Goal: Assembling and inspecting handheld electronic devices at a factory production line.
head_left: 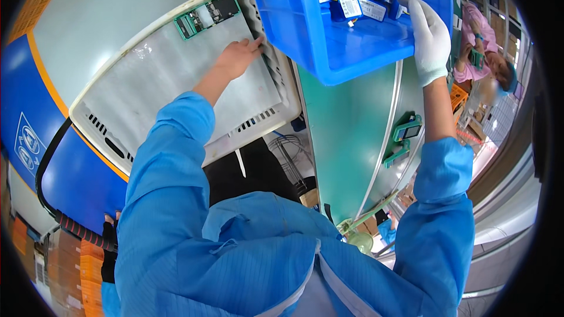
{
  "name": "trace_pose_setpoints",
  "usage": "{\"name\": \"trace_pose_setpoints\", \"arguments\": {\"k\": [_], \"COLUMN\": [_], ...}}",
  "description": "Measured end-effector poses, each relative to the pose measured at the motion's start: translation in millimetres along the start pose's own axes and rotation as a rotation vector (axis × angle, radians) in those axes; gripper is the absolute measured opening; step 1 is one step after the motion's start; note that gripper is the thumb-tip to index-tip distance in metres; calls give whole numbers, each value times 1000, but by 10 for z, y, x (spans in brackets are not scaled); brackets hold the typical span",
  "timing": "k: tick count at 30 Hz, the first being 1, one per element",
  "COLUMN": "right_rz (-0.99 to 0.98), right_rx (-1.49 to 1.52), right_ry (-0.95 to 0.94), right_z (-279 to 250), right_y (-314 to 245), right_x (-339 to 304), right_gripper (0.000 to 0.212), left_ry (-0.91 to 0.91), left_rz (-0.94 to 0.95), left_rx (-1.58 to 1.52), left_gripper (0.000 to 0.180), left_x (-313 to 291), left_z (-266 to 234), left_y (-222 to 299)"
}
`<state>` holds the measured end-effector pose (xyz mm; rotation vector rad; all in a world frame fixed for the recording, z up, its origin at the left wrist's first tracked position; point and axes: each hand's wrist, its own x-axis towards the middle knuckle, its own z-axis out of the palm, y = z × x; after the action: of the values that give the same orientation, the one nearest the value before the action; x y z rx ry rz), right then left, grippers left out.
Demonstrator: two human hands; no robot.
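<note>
My bare left hand [238, 58] is over the white sheet [182, 70] in a cream plastic basket [106, 82], its fingers stretched toward the basket's right wall. Beyond it, a green-framed circuit board [207, 15] lies on the sheet. My right hand [432, 38], in a white glove, reaches over the rim of a tilted blue bin [288, 17]. Its fingers are extended, the tips beside several blue-wrapped battery packs [348, 0] with white labels and thin wires. I see nothing held in either hand; the right thumb is hidden.
A green work surface [346, 123] lies below the bin. Two green handheld devices, one with a screen [408, 130], rest to its right. At the far right a person in pink [479, 41] holds a green item. A black cable [44, 170] curves along the left.
</note>
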<state>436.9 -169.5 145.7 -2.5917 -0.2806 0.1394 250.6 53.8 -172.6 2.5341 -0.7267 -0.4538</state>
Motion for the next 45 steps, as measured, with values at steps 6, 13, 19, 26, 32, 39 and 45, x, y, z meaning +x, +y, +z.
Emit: {"name": "trace_pose_setpoints", "arguments": {"k": [6, 13, 19, 26, 32, 39, 45], "right_rz": [43, 216, 134, 13, 74, -511, -201], "right_rx": [-4, 106, 127, -58, -161, 41, 4], "right_ry": [-58, 5, 71, 100, 114, 536, 35], "right_z": [4, 43, 60, 20, -63, 28, -182], "right_y": [22, -274, -228, -275, -397, -112, 496], "right_x": [16, -62, -75, -68, -116, -477, -2516], "right_gripper": [36, 24, 25, 30, 38, 38, 24], "left_ry": [-73, 43, 180, 685, 559, 593, 613], "left_rz": [-73, -213, -240, -721, -751, -1045, -1317], "left_rx": [92, -48, -7, 34, -201, -307, -1035], "left_gripper": [25, 21, 53, 57, 54, 53, 48], "left_x": [-104, -352, -349, -763, -1018, -1194, -586], "left_z": [38, -11, -72, -339, -640, -220, -182], "left_y": [-78, -279, -80, -425, -217, -525, -1170]}}
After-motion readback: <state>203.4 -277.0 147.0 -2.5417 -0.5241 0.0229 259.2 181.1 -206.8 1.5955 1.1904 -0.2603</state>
